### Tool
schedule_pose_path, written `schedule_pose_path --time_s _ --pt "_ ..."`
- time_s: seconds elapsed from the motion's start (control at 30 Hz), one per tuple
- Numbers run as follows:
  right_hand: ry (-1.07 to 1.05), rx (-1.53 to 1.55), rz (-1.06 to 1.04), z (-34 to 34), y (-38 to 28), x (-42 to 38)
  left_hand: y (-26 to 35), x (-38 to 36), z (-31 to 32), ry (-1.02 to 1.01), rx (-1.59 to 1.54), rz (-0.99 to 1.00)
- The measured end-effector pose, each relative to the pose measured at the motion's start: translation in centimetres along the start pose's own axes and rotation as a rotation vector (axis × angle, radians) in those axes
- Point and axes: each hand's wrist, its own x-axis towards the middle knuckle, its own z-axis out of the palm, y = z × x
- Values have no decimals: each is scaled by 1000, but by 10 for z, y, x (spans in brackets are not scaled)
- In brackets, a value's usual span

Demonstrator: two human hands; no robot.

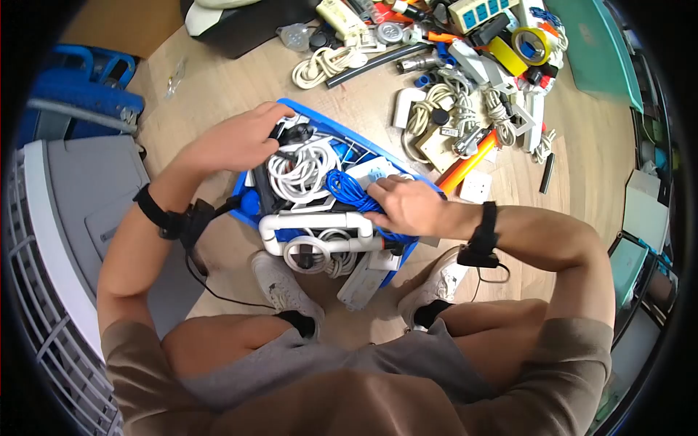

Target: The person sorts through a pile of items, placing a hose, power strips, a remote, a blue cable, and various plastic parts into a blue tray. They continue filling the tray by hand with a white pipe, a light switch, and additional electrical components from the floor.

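Between my feet a blue plastic bin (352, 136) stands on the floor, packed with cables and fittings. My left hand (251, 138) reaches to its far left corner, fingers curled down beside dark items; what they grip is hidden. My right hand (411, 206) is closed on a coiled blue cable (345, 190) at the bin's right side, close to a white socket piece (371, 171). A coil of white cable (302, 171) lies between the hands. Nearer me are a white pipe frame (316, 220), a round white cable loop (305, 253) and a white power strip (363, 280).
Beyond the bin spreads a pile of cables, adapters and tools, with yellow tape (533, 46), an orange tube (469, 163) and a black rod (378, 65). A grey storage box (102, 189) stands left; a green bin (596, 54) is at the far right.
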Motion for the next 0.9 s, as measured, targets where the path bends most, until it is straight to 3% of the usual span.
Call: schedule_pose_path --time_s 0.1,0.2,0.37,0.5,0.57,0.73,0.9 --pt "33 -75 -79 -16 5 3 23 13 10 124 -44 83" --pt "-3 -25 -24 -33 33 16 26 21 32 158 21 104" --pt "-197 18 1 -26 52 9 35 24 59 223 149 123" --pt "80 59 83 -52 83 -12 26 27 64 288 45 133" --pt "133 -253 106 -69 117 -31 24 27 64 298 29 128" --pt "-27 -492 155 -70 155 -74 29 31 59 351 57 171" --pt "135 -512 196 -51 161 -78 50 34 59 329 104 227"
